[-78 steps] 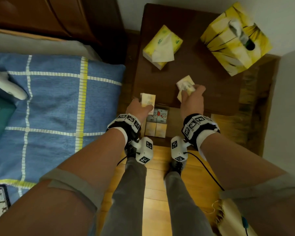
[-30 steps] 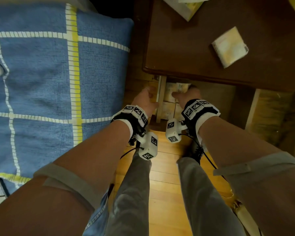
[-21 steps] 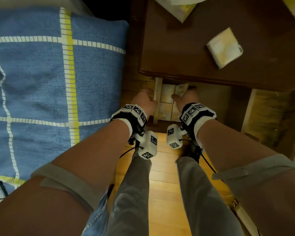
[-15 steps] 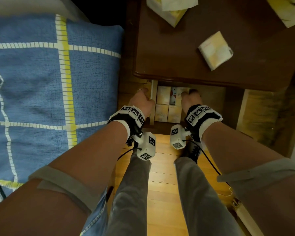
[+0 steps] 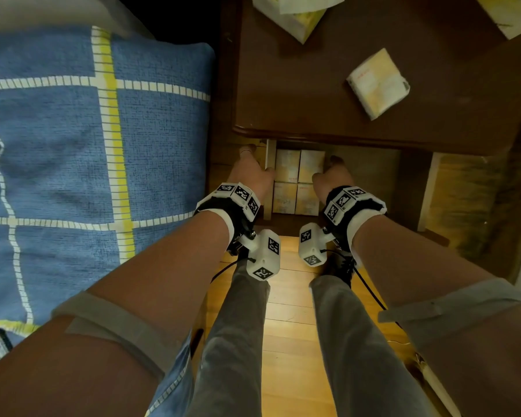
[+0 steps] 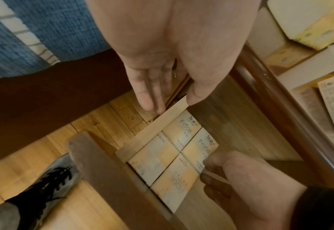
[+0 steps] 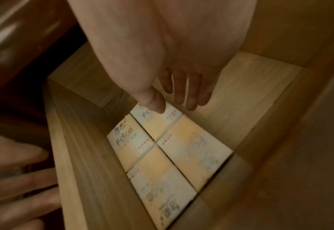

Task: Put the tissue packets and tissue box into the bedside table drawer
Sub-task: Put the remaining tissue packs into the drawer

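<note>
The bedside table drawer (image 5: 269, 158) stands pulled out, and several small yellow-and-white tissue packets (image 5: 295, 182) lie flat in a square block at its left end. My left hand (image 5: 251, 173) straddles the drawer's left side wall (image 6: 156, 124), fingers straight down the outside, thumb on the wall's top edge. My right hand (image 5: 333, 173) reaches inside the drawer just right of the packets (image 7: 162, 155), fingers straight, thumb tip touching the far right packet. On the table top lie one more packet (image 5: 378, 82), an opened soft tissue pack (image 5: 295, 13) and the yellow tissue box (image 5: 512, 16).
A bed with a blue checked blanket (image 5: 103, 145) lies close to the left of the table. My legs stand on the wooden floor (image 5: 289, 341) in front of the drawer. The drawer's right part (image 7: 250, 93) holds nothing.
My right hand has set its packet down in the far right spot of the block and let go. My left hand has stayed at the drawer's side wall.
</note>
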Motion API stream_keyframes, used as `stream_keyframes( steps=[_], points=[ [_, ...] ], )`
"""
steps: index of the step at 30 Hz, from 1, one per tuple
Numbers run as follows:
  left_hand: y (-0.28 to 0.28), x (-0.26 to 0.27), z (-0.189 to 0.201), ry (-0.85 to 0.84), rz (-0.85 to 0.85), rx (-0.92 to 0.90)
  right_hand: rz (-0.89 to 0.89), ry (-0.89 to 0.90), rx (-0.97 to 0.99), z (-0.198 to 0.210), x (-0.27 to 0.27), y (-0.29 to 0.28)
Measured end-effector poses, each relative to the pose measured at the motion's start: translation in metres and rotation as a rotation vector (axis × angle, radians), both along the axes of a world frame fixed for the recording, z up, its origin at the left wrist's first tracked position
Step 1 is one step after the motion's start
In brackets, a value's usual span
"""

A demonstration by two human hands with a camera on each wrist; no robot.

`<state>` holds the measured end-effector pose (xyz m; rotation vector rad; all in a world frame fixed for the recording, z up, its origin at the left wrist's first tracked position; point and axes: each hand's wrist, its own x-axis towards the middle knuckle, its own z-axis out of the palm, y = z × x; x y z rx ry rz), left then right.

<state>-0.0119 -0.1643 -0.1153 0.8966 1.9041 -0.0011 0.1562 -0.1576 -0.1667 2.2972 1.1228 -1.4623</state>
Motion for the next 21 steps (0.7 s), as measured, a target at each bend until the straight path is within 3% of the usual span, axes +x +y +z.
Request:
stream_keyframes(
  steps=[7,13,17,21],
  points=[
    [0.005,0.001,0.004,-0.009,0.031,0.013,-0.038,0.059,-0.117,0.006,0.004,0.0],
    [0.01,0.007,0.031,0.082,0.039,-0.04,-0.053,0.102,-0.103,0.042,0.007,0.008],
    [0.019,0.021,0.064,0.05,-0.018,-0.128,-0.241,0.216,-0.075,0.083,0.026,0.015],
    [0.03,0.043,0.098,-0.004,-0.11,-0.017,-0.374,0.236,0.036,0.128,0.056,0.024]
  ],
)
